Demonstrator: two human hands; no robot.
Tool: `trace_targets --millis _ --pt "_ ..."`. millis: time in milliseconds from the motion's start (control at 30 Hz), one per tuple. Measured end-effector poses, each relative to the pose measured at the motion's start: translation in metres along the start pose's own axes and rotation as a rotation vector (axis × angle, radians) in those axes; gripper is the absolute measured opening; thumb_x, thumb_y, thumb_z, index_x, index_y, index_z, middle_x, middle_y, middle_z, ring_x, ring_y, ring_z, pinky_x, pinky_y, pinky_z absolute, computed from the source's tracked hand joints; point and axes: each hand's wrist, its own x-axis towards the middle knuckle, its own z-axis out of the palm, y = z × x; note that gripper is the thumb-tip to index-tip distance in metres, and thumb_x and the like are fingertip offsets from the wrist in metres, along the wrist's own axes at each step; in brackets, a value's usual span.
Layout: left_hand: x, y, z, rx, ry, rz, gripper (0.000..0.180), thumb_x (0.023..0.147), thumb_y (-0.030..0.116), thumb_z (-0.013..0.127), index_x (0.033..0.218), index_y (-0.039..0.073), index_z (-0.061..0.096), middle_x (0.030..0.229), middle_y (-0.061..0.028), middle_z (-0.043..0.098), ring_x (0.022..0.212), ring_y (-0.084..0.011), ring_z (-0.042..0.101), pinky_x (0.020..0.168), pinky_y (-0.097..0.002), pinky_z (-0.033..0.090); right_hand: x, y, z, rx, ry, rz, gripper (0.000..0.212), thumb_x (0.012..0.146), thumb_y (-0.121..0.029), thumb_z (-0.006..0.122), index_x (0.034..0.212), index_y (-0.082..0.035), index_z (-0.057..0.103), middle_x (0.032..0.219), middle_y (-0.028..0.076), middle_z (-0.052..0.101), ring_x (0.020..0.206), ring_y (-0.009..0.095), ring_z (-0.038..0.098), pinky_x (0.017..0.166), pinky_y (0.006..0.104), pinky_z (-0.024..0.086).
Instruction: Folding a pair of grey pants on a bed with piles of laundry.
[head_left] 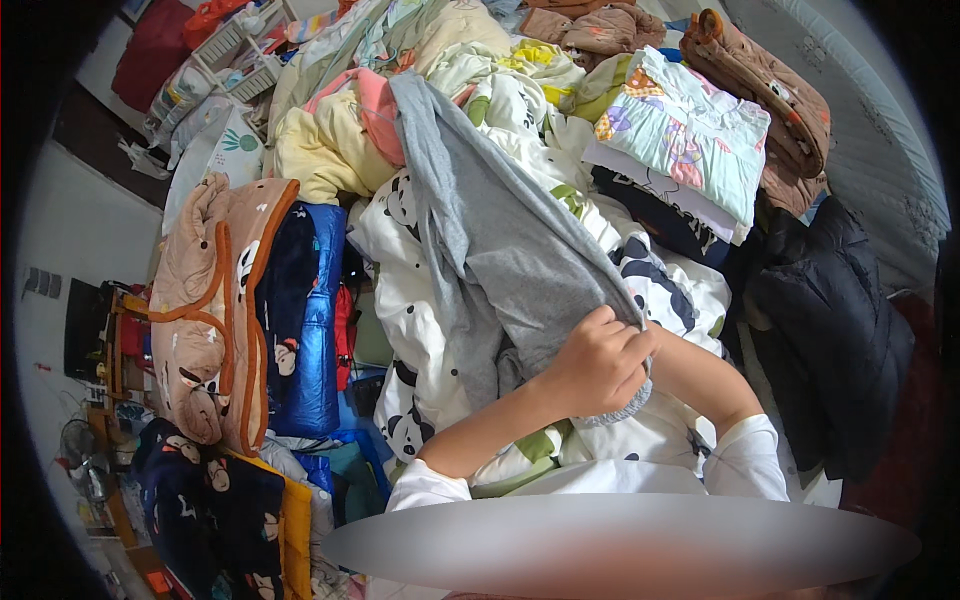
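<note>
Grey sweatpants (500,240) lie stretched over the bed, with their legs reaching away from me and a ribbed edge close to my body. My left hand (603,362) is closed, its fingers pinching the grey cloth near that edge. Behind it, my right hand (655,343) meets the same edge of the sweatpants. Its fingers are hidden by the left hand and the cloth, so their grip does not show. Beneath the sweatpants spreads a rumpled white quilt (410,320) with a panda print.
Folded light printed clothes (690,140) are stacked at the right, beside a black puffer jacket (835,320). On the left stand a folded brown padded garment (190,310) and a shiny blue one (315,330). Heaped yellow clothing (330,150) and a white basket (240,55) are farther off.
</note>
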Motion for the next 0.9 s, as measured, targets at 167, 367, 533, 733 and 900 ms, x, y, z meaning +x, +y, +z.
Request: trace_targets --millis 167,367,533,733,900 --pt "-0.003 -0.004 0.002 -0.024 -0.074 -0.060 0.014 0.069 0.004 0.054 0.083 0.001 0.052 0.065 -0.0106 0.055 0.061 -0.0270 0.055 0.066 -0.0377 0.039 0.034 -0.009 0.014 -0.039 0.079 -0.017 0.033 0.096 -0.028 0.046 0.119 -0.005 0.054 0.108 0.007 0.062 0.092 0.015 0.063 0.078 0.0303 0.052" --pt "-0.001 -0.006 0.008 -0.033 -0.048 -0.076 0.013 0.071 0.003 0.053 0.083 0.001 0.051 0.065 -0.0110 0.055 0.061 -0.0283 0.055 0.065 -0.0385 0.039 0.028 -0.022 0.014 -0.092 0.176 -0.036 0.035 0.096 -0.029 0.046 0.120 -0.004 0.053 0.109 0.007 0.062 0.094 0.015 0.063 0.080 0.0306 0.052" --pt "-0.005 -0.010 0.007 -0.123 -0.135 -0.168 0.019 0.075 0.004 0.051 0.093 -0.001 0.052 0.067 -0.0113 0.057 0.065 -0.0282 0.057 0.068 -0.0385 0.039 0.030 -0.011 0.022 -0.135 0.257 -0.048 0.037 0.096 -0.030 0.045 0.121 -0.004 0.053 0.111 0.008 0.062 0.095 0.016 0.062 0.081 0.0309 0.052" --pt "-0.020 -0.012 -0.021 -0.267 -0.097 -0.284 0.052 0.080 0.008 0.060 0.129 0.002 0.042 0.109 -0.0134 0.061 0.093 -0.0253 0.059 0.090 -0.0387 0.040 -0.004 -0.019 0.004 -0.194 0.362 -0.049 0.039 0.096 -0.031 0.045 0.123 -0.004 0.053 0.113 0.009 0.062 0.097 0.016 0.062 0.083 0.0313 0.051" --pt "-0.030 -0.038 -0.031 -0.026 -0.133 -0.258 0.067 0.085 0.014 0.060 0.143 0.002 0.028 0.140 -0.0172 0.041 0.127 -0.0330 0.040 0.106 -0.0421 0.028 -0.079 -0.017 -0.015 -0.229 0.446 -0.080 0.040 0.096 -0.032 0.045 0.124 -0.004 0.052 0.114 0.009 0.062 0.098 0.016 0.062 0.083 0.0315 0.051"
